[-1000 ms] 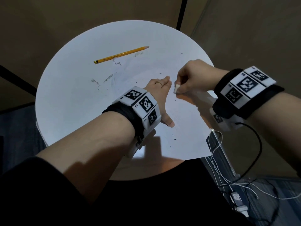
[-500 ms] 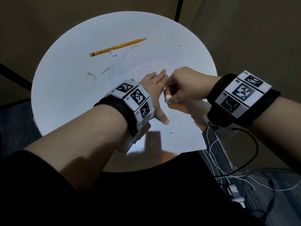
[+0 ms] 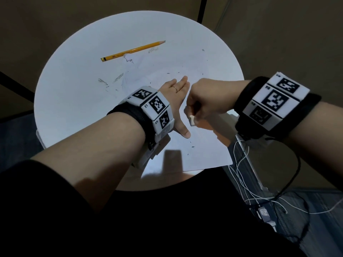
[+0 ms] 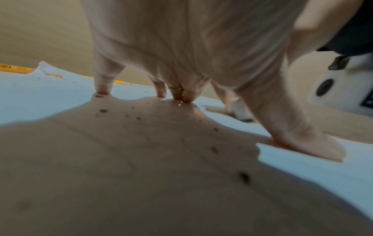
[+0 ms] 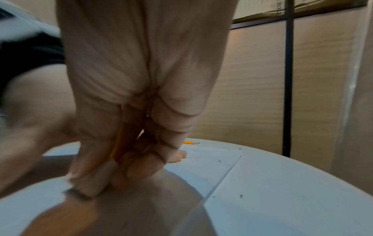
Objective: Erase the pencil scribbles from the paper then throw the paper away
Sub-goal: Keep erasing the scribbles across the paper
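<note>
- Paper (image 3: 200, 149): one white sheet, flat on the round white table (image 3: 74, 117), its near right corner reaching to the table's edge. Eraser crumbs lie scattered over it.
- Left hand (image 3: 178, 101): flat, fingers straight and spread, pressing the paper down; it grasps nothing. The thumb points toward the person, fingertips away.
- Right hand (image 3: 202, 101): fingers curled, pinching a small white eraser (image 3: 192, 120) with its lower end at or on the paper (contact itself is blurred in the wrist view). It sits just right of the left hand, between that hand's thumb and forefinger line.
- Pencil scribbles (image 3: 111, 81): grey marks well beyond the eraser, away from the person and to the left, past the pressing hand. Further marks (image 3: 153, 50) lie near the pencil's tip.
- Pencil (image 3: 132, 51): yellow, farthest from the grip, long axis running left to right and tilted away, tip to the right.
- Judgement: erasing appears under way, not finished. The remaining marks lie across the left hand from the eraser, so the right hand would need to reach over or the left to shift; the left hand is nearer them.
</note>
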Demonstrator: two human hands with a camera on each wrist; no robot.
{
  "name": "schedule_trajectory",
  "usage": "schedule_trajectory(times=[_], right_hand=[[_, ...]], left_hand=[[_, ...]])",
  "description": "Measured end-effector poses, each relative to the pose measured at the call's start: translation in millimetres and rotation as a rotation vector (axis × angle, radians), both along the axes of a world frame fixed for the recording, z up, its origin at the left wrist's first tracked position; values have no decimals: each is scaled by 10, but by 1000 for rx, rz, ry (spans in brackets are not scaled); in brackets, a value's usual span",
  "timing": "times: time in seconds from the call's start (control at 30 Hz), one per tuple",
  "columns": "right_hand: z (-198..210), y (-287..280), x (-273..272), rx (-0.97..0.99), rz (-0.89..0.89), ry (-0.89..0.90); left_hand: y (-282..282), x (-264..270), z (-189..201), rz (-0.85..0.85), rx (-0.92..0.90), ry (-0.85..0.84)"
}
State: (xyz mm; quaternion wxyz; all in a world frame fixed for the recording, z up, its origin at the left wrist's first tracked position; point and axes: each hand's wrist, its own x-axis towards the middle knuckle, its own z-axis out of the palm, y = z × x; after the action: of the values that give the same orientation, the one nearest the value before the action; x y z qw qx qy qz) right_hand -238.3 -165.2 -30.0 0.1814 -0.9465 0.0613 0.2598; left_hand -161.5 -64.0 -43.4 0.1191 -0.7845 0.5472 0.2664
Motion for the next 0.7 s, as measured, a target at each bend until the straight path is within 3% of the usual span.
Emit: schedule_trajectory(times=[0.13, 0.33, 0.53, 0.7], right_hand=[[-32, -42, 58, -63, -62, -138], [-35, 82, -119, 19, 12, 61], [-31, 16, -30, -33, -88, -128], [-57, 166, -254, 32, -6, 46]], left_hand=[[12, -14, 30, -6, -5, -2], [-3, -13, -11, 2, 22, -18], [13, -2, 17, 1, -9, -1], [-5, -18, 6, -10, 27, -28]])
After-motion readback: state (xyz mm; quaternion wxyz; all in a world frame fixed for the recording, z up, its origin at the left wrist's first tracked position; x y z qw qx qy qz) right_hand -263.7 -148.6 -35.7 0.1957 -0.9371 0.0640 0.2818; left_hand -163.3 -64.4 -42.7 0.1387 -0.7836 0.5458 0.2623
